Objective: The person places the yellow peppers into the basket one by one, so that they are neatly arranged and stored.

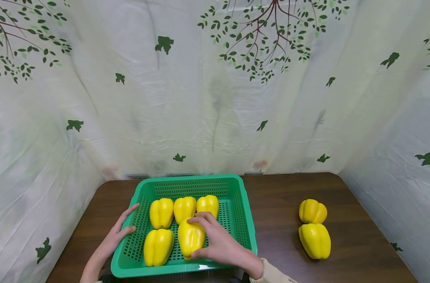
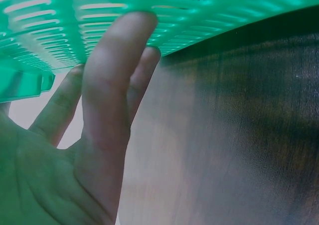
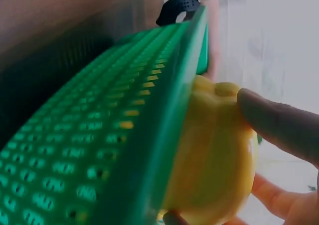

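Apparently, a pepper [image 1: 191, 239] is being set toward six o'clock in the basket [image 1: 249, 220], pinched by the right hand [image 1: 222, 244], with nine o'clock touched by the left hand [image 1: 116, 232], fingers spread and empty; gentle release seems called for next.

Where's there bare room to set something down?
Bare tabletop lies between the green basket and the two yellow peppers outside it. Inside, the back right corner is free; five peppers and the right hand crowd its middle and front.

Beige sleeve [image 1: 272, 272], black wrist strap [image 3: 173, 7]
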A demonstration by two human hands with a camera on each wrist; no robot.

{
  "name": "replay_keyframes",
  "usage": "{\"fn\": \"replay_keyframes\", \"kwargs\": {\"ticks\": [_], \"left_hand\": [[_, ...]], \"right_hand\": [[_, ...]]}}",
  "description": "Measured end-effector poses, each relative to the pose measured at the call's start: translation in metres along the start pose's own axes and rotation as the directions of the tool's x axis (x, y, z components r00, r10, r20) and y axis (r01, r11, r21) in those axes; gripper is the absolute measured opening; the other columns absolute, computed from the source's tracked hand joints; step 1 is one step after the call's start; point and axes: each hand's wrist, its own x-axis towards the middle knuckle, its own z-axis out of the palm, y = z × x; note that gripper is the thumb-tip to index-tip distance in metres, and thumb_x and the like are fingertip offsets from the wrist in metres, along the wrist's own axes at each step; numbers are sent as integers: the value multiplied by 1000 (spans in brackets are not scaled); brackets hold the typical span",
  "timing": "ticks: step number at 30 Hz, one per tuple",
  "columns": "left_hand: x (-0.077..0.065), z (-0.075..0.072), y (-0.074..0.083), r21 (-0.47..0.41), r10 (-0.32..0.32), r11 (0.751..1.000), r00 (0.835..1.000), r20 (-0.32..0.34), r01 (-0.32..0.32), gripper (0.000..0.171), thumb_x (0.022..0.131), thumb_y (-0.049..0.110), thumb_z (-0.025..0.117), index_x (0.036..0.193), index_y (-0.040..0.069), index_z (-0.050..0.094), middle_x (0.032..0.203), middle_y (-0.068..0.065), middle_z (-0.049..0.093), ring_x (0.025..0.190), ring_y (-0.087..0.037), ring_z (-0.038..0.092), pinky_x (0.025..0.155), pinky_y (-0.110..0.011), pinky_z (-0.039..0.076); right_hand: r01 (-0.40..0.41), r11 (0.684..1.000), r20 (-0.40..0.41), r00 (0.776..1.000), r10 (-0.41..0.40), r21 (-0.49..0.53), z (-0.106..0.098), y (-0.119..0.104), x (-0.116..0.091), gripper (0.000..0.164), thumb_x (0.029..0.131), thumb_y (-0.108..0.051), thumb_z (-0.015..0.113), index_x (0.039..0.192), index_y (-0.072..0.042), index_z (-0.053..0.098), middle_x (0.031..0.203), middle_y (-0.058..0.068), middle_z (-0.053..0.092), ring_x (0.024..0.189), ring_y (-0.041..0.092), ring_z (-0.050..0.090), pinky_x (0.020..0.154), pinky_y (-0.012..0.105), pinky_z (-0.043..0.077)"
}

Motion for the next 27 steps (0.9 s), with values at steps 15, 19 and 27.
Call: {"fn": "replay_keyframes", "kwargs": {"ticks": [15, 19, 27], "left_hand": [[0, 0, 1, 5, -10, 1000, 1000, -17, 10, 58, 100, 8, 40, 152, 13, 14, 150, -30, 4, 103, -5, 54, 77, -33, 53], [0, 0, 1, 5, -9, 1000, 1000, -15, 9, 58, 100, 8, 40, 152, 13, 14, 151, -29, 4, 103, -4, 54, 77, -33, 53], [0, 0, 0, 7, 7, 1000, 1000, 0, -7, 58, 100, 8, 40, 152, 13, 14, 150, -29, 4, 103, -3, 55, 78, -32, 53]], "right_hand": [[-44, 999, -34, 998, 45, 12, 30, -1, 6, 64, 77, -19, 79, 133, -23, 49, 143, 7, 33, 122, 25, 42, 92, 35, 43], [-55, 998, -43, 998, 55, 14, 36, 2, 8, 64, 78, -19, 79, 134, -22, 48, 143, 7, 34, 122, 25, 43, 93, 36, 43], [-64, 998, -58, 996, 63, -8, 42, 4, 12, 65, 77, -22, 80, 134, -21, 49, 143, 7, 35, 123, 26, 41, 95, 39, 42]]}}
